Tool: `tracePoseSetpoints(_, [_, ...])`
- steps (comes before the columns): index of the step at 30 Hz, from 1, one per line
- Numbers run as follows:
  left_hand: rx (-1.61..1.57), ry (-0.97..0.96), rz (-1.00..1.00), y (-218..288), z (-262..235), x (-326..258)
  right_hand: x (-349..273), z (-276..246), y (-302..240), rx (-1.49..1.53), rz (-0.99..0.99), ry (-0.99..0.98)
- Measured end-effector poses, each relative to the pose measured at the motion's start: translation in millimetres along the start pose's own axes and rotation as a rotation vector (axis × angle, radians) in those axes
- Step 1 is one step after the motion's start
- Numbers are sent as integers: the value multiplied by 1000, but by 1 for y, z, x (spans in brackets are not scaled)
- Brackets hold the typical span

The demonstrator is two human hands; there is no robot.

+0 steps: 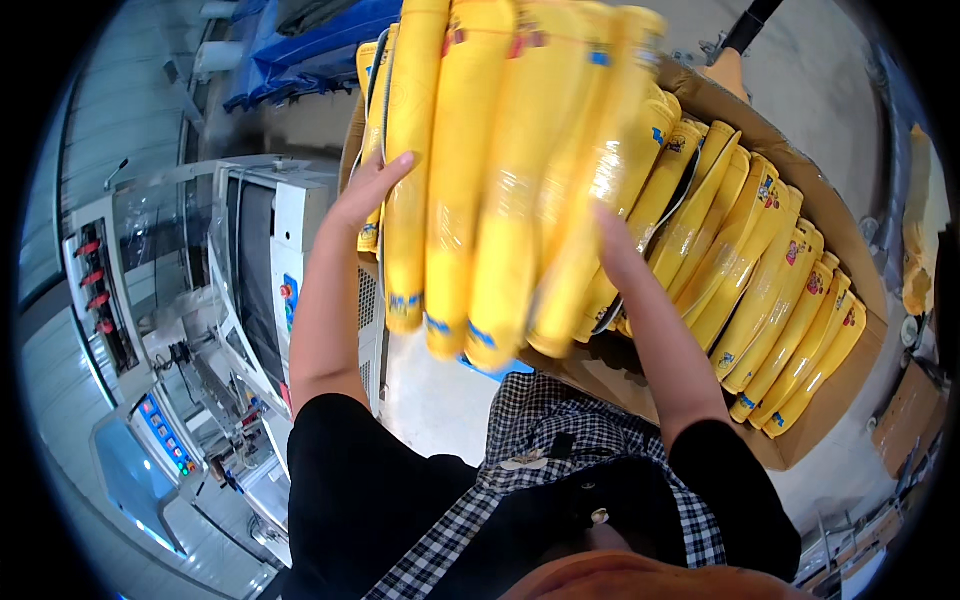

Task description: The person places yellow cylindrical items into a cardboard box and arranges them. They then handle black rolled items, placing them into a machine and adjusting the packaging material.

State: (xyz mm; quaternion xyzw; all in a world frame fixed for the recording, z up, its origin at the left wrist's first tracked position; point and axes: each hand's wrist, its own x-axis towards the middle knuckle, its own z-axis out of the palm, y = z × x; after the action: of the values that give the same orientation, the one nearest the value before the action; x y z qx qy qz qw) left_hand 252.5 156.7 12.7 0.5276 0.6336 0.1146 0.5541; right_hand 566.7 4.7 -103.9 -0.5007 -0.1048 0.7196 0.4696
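Observation:
A row of several long yellow rolled packs (500,180) in clear, shiny film is squeezed upright between my two hands, over the near left part of a cardboard box (840,385). My left hand (372,195) presses on the left end of the row, thumb up against the outermost pack. On the opposite end, my right hand (618,250) is pressed to the last pack, its fingers mostly hidden behind it. The held packs are slightly blurred. More yellow packs (760,260) with small coloured prints stand close together in the box, right of my right forearm.
To the left is a machine with a white housing (302,212), coloured buttons and a lit control panel (165,435). Blue sheeting-covered material (300,55) lies beyond the box. A dark pole with an orange base (728,72) stands behind it. Flat cardboard (908,410) is at the right.

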Motion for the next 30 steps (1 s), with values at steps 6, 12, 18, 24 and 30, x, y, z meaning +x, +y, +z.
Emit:
tracePoseSetpoints(6, [843,725,-66,-76,-59,83,87,26,50,-506,-304,412])
tracePoseSetpoints(12, [418,517,240,-130,-98,102,69,12,33,-398,-305,166])
tracePoseSetpoints(18, [998,636,86,-132,-120,109,42,6,45,-654,-329,314])
tracePoseSetpoints(24, [562,454,8,-194,-139,129,39,-4,47,-693,-328,296])
tracePoseSetpoints(30, [506,570,82,-176,-118,150,41,-17,38,-430,-306,367])
